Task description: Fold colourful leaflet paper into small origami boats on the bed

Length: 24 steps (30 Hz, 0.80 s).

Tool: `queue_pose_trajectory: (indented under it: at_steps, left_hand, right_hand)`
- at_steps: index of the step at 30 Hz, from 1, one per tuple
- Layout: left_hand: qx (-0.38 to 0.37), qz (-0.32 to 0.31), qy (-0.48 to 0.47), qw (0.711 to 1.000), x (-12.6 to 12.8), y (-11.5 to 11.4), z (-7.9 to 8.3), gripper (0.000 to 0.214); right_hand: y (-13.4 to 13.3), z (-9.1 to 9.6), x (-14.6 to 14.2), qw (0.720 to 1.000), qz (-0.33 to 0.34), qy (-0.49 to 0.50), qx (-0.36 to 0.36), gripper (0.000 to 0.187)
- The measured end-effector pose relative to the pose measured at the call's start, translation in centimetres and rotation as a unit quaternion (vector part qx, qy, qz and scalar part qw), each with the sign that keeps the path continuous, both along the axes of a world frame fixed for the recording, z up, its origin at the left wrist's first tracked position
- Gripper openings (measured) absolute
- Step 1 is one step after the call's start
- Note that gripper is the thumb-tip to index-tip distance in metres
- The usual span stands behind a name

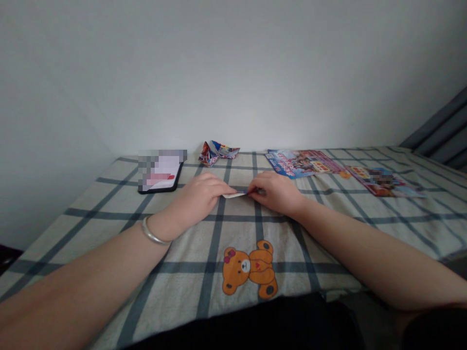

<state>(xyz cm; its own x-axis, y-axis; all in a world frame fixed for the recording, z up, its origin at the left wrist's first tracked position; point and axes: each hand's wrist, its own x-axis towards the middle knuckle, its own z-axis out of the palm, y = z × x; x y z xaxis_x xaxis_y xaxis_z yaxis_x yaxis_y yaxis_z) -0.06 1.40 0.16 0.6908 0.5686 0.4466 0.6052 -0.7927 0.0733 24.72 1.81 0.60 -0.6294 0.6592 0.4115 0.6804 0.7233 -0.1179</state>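
Between my two hands, low over the checked cloth, is a small folded piece of paper (pixel 235 195), pale on the side that shows. My left hand (pixel 202 192), with a silver bangle at the wrist, has its fingers closed on the paper's left end. The right end is pinched between the thumb and fingers of my right hand (pixel 273 192). Much of the paper is hidden by the fingers. Beyond my hands, near the wall, stands a folded paper shape (pixel 219 153) in bright printed colours.
A phone (pixel 164 172) with a lit screen lies at the back left. Colourful printed leaflets (pixel 302 163) lie at the back right, with another leaflet (pixel 383 182) farther right. The checked cloth (pixel 175 301) bears a printed bear. A pale wall (pixel 233 73) rises behind.
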Motion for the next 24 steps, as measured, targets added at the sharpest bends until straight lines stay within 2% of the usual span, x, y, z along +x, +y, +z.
queue_pose_trajectory:
  at_steps: [2, 4, 7, 11, 18, 21, 24]
  left_hand:
    - [-0.012, -0.01, 0.024, 1.0, 0.2, -0.4, 0.1, 0.045]
    - [-0.009, -0.003, 0.05, 0.999, 0.4, -0.9, 0.3, 0.035]
    - [0.007, 0.021, 0.105, 0.994, 0.9, -1.8, 0.4, 0.043]
    - [0.007, 0.073, 0.126, 0.989, 1.5, -2.6, 0.4, 0.037]
    - [0.041, 0.152, 0.083, 0.984, 1.3, -2.1, -0.3, 0.038]
    - [0.031, 0.181, 0.063, 0.981, 0.7, -1.4, -0.5, 0.036]
    - [0.009, 0.182, 0.053, 0.982, 0.1, -0.7, -0.5, 0.034]
  right_hand:
    - [0.0, 0.1, 0.1, 1.0, 0.002, -0.022, 0.004, 0.006]
    - [0.0, 0.2, 0.2, 0.999, 0.003, -0.039, 0.007, 0.007]
    - [0.1, 0.4, 0.4, 0.999, 0.002, -0.054, 0.009, 0.01]
    - [0.0, 0.5, 0.5, 0.998, 0.003, -0.064, -0.003, 0.013]
    - [0.1, 0.5, 0.5, 0.998, -0.022, -0.063, -0.007, 0.012]
    - [0.0, 0.4, 0.5, 0.997, -0.025, -0.066, -0.004, 0.012]
    - [-0.1, 0.4, 0.5, 0.997, -0.029, -0.067, -0.003, 0.012]
